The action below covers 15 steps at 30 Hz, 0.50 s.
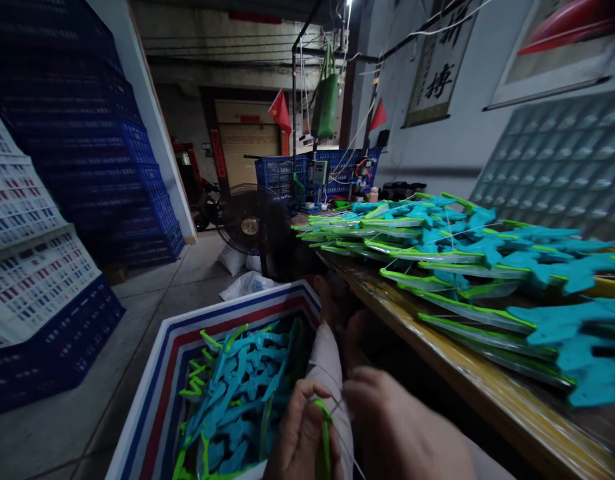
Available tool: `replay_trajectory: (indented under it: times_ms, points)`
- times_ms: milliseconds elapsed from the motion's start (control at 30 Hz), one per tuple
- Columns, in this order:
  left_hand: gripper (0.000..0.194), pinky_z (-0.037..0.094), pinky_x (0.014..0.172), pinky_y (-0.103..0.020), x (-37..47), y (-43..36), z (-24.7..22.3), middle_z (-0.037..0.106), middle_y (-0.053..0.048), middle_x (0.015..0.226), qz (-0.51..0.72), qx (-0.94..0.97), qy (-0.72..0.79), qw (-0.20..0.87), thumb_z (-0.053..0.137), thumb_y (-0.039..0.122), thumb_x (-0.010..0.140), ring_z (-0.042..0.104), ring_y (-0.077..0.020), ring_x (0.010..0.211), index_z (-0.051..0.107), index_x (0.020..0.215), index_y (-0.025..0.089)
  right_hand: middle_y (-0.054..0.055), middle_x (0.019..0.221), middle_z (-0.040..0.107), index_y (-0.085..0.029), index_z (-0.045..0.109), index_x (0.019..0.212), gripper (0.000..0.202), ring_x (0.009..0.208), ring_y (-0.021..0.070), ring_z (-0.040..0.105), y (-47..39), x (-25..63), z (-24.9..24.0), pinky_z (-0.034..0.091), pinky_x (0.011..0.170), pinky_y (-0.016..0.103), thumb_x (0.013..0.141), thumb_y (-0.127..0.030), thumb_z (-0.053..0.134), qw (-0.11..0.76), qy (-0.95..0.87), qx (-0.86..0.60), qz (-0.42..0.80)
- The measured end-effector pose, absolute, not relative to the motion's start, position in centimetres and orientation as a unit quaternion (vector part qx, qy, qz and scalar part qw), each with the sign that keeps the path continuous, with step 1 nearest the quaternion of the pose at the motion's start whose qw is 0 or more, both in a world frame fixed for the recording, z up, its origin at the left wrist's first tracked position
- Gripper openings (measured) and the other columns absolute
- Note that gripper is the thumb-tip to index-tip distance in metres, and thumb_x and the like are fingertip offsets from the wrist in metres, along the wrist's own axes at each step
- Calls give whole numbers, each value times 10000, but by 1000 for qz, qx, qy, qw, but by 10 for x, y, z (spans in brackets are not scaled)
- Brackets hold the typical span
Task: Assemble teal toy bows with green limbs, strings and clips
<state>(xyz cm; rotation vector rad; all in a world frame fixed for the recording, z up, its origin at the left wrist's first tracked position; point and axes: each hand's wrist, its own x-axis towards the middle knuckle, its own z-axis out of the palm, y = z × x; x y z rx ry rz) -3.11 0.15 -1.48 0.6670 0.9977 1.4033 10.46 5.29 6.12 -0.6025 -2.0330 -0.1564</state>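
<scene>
My left hand point(301, 430) is closed around the lime-green end of a toy bow point(325, 440), low in the middle of the view. A thin pale string point(343, 441) runs from its tip down to the right. Just right of that tip is my right hand point(402, 423), blurred, with its fingers curled closed at the string. The rest of the held bow is out of view below. To the left, a striped bin point(160, 380) holds a heap of teal and green toy bows point(252, 373). More strung toy bows point(462, 260) lie piled on the table to the right.
The wooden table's edge point(427, 360) runs along my right side. A black fan point(247, 223) stands ahead, beyond the bin. Stacked blue crates point(87, 147) and white crates point(32, 247) rise on the left. White sacks point(245, 285) lie on the floor near the fan.
</scene>
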Motion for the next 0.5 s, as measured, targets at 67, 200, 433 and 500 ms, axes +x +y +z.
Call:
replay_trajectory:
  times_ms: [67,200,433,500]
  points:
    - [541,355,468,-217,-32,0,-12,578,14,670,599,297,439,600,617,730,824,486,-110,479,621,1078,252,21,787,663,-240,553,959,123,602,140,630,60,111,76,465,547,227,1026,-189,463,524,-795,-304,-38]
    - [397,382,460,-210,-39,1,-8,578,12,601,570,352,407,620,669,602,862,520,-119,461,648,854,206,-47,662,549,-225,525,866,150,545,96,558,71,113,70,446,538,171,979,-129,514,536,-764,-346,98]
    - [346,315,455,-207,-36,4,-16,515,44,485,600,313,382,629,746,496,840,472,-104,414,610,744,192,4,830,667,-213,541,891,164,706,104,661,50,121,33,515,648,158,999,-118,460,455,-810,-283,238]
    - [349,287,469,-206,-33,3,-16,515,45,478,603,322,381,623,747,494,847,437,-85,408,617,753,184,14,892,683,-220,510,854,179,762,108,678,43,124,31,526,692,161,1001,-129,464,443,-821,-238,270]
